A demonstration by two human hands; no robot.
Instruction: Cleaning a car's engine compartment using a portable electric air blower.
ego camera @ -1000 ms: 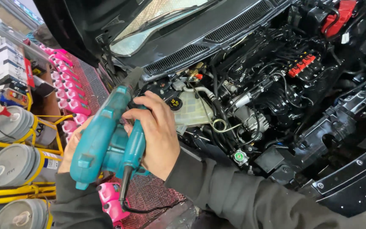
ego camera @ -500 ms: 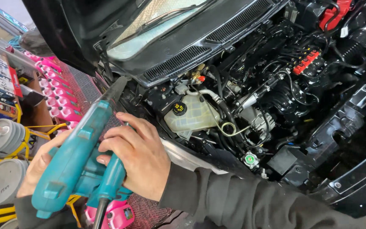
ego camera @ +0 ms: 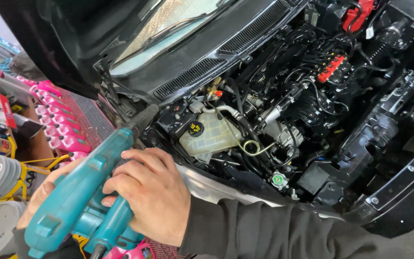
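Teal blower gripped in both hands, nozzle aimed into engine bay.
Right hand wrapped over handle, left hand cupped beneath. Risked, by judgement: blasting grit at coolant reservoir and loose hoses if held too near. Since half a second back, swung rightward, nozzle nearer the reservoir.

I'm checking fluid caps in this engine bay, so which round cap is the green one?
The green cap sits low at the front edge of the bay. The other round cap, black with yellow marking, tops the translucent reservoir.
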